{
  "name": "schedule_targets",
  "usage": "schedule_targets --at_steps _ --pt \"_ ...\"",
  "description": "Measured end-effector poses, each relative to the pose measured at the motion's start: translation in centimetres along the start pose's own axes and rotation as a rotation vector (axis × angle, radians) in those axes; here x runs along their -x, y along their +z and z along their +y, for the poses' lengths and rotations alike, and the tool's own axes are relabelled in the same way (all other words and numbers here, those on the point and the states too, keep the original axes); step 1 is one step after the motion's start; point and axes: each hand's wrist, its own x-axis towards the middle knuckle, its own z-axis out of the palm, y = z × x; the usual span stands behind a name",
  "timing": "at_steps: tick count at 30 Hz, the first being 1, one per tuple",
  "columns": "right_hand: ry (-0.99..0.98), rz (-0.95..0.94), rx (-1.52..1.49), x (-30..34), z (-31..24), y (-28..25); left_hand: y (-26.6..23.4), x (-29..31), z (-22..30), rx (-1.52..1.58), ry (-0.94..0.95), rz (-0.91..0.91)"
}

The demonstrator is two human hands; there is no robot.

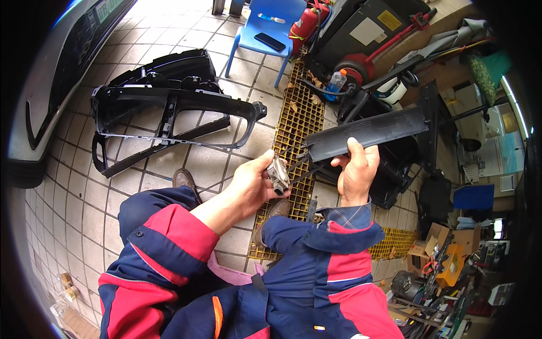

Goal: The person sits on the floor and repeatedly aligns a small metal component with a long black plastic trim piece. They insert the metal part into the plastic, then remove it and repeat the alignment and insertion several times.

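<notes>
My left hand (249, 185) is closed on a small grey-and-silver part with a dark socket-like end (278, 174); its exact kind I cannot make out. My right hand (359, 172) grips a long black plastic panel (370, 133) by its near edge, thumb on top. The panel tilts up toward the right, and its left end lies close to the small part. On the tiles to the left rests a large black plastic frame (169, 116) with wide openings. Another dark curved piece (195, 65) lies behind it.
A car (51, 73) stands at the far left. Beyond the yellow floor grating (302, 107) are a blue chair (265, 34) holding a phone (270, 41), a fire extinguisher (305, 25) and a bottle of blue liquid (336, 83). Tools and boxes (437, 248) crowd the lower right.
</notes>
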Motion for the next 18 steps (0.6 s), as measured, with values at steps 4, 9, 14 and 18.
schedule_targets --at_steps 4,9,14,18 --pt "0.108 -0.043 -0.081 -0.1 0.1 -0.5 0.4 0.1 0.0 -0.037 0.042 0.027" --pt "0.165 -0.132 -0.326 -0.2 -0.3 -1.2 1.2 1.2 0.5 -0.041 0.089 -0.031" --pt "0.178 -0.147 -0.386 -0.2 -0.5 -1.2 1.4 1.7 0.9 -0.050 0.129 -0.062" --pt "0.175 -0.249 -0.516 0.1 -0.8 -1.1 1.3 1.3 1.1 -0.041 0.149 -0.091"
